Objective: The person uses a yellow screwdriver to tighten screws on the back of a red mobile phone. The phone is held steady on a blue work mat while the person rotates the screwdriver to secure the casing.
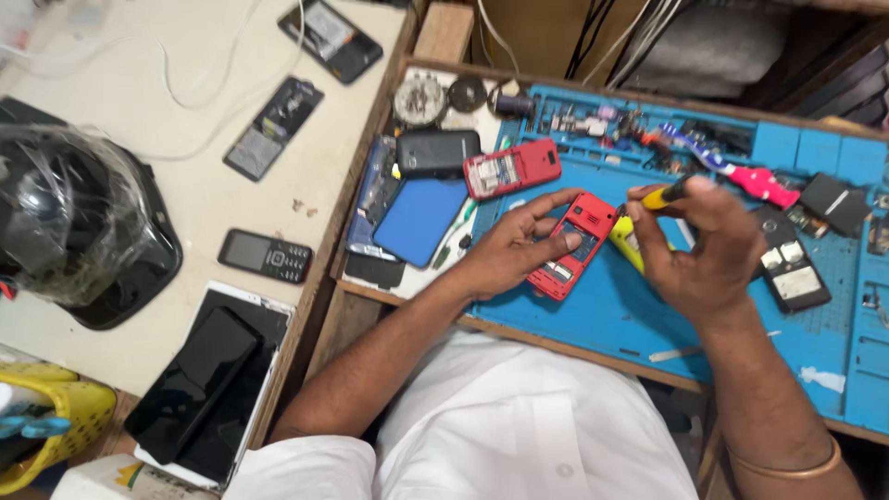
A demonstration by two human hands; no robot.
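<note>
My left hand [507, 252] has the small red opened-up mobile phone body [572, 245], thumb across its lower face and fingers curled behind its far edge, so that grip is clamped on the phone. It sits tilted on the blue silicone work mat [611, 315], lower end resting near the mat, upper end lifted toward the back of the tabletop. Its long axis runs on a diagonal, from near-left up to far-right.

My right hand [706, 248] is just to the right of it, fingers pinched together on a slim yellow-handled screwdriver [663, 195]. The handle end pokes out to the left above my knuckles; I can't see the tip, my own fingers hide it. So the tool is beside the phone's upper right corner, close, and I can't tell whether it touches.

The phone lies left of the tool hand, and the left hand is the nearer one, already on it. A second red phone frame [511, 168] lies flat just beyond, apart from both hands, beside a blue flat rectangular panel [419, 220].
</note>
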